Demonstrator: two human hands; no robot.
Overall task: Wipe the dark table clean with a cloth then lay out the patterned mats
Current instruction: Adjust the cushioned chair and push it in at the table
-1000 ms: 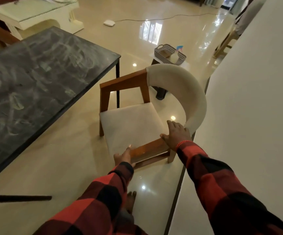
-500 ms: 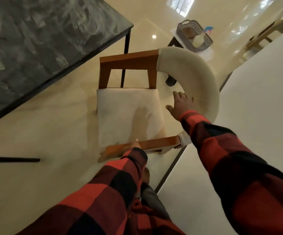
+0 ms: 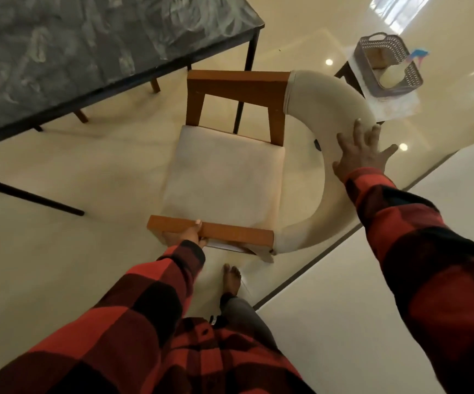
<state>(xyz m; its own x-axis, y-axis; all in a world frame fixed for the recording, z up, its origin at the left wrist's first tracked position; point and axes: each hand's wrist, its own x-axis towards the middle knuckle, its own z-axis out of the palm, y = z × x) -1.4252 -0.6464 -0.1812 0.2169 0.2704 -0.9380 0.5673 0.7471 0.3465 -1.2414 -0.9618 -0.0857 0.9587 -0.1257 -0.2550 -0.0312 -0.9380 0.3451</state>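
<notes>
**Both hands on the chair, dark table off to the left, no cloth or mats in hand**

Head view:
- dark table (image 3: 94,49) sits upper left, well apart from both hands. Its top looks streaked and smeared, so I'd say wiping isn't finished, or hasn't begun
- chair (image 3: 224,177) stands between the person and the table corner, open front toward the table, curved padded back (image 3: 335,109) toward the right
- left hand (image 3: 186,236) is the nearer one to the table. It grips the near wooden armrest (image 3: 210,230), fingers curled under the rail and a thumb or fingertip showing over its top edge
- right hand (image 3: 362,149) lies fingers spread on the outside of the padded back, palm against the cushion, thumb out to the right. Pressing or steadying, not wrapped round it
- neither hand holds a cloth. No patterned mats visible anywhere in frame
- grey basket (image 3: 389,65) sits on a small side table upper right, beyond the right hand, something pale inside and something blue at its far edge. Can't tell whether that's the cloth
- bare foot (image 3: 231,280) on the glossy floor just behind the chair

Judgement: the chair's position relative to the table edge is what matters next; the table lies up and left of the left hand, the basket up and right of the right hand
</notes>
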